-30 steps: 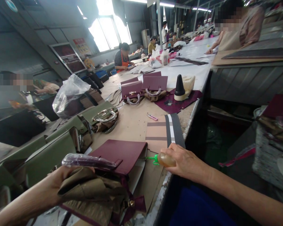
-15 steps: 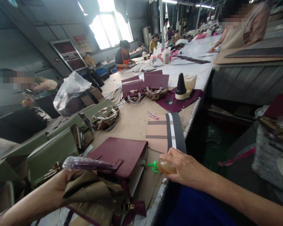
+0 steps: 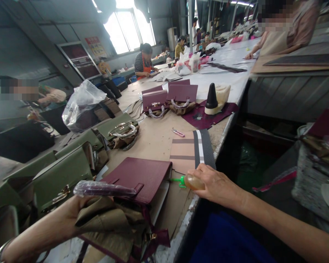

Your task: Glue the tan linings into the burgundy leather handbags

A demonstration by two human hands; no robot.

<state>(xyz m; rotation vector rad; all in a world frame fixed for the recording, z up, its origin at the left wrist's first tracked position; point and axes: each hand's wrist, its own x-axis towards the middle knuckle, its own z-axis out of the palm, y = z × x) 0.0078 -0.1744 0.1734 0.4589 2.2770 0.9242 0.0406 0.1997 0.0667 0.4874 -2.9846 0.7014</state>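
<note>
A burgundy handbag [image 3: 142, 175] lies on the near part of the table, its khaki lining [image 3: 112, 223] bunched out toward me. Its handle [image 3: 104, 189] is wrapped in clear plastic. My left hand [image 3: 78, 208] reaches in beneath that handle against the lining, and its fingers are hidden by the fabric. Wrapped in my right hand [image 3: 210, 180] is a squeeze bottle [image 3: 193, 182] of amber liquid with a green nozzle. The nozzle tip is close to the open right edge of the bag's burgundy panel; whether it touches cannot be made out.
Green handbags [image 3: 63, 171] line the left side. Farther up the table stand more burgundy bags [image 3: 155, 100], a black cone [image 3: 211, 95] on burgundy leather, a pink cutter [image 3: 178, 132] and a striped panel [image 3: 182, 149]. The table edge [image 3: 193, 204] runs along my right. Several people work around.
My right hand has moved slightly away from me along the bag's edge, carrying the squeeze bottle and its nozzle. My left hand and the handbag stay nearly in place.
</note>
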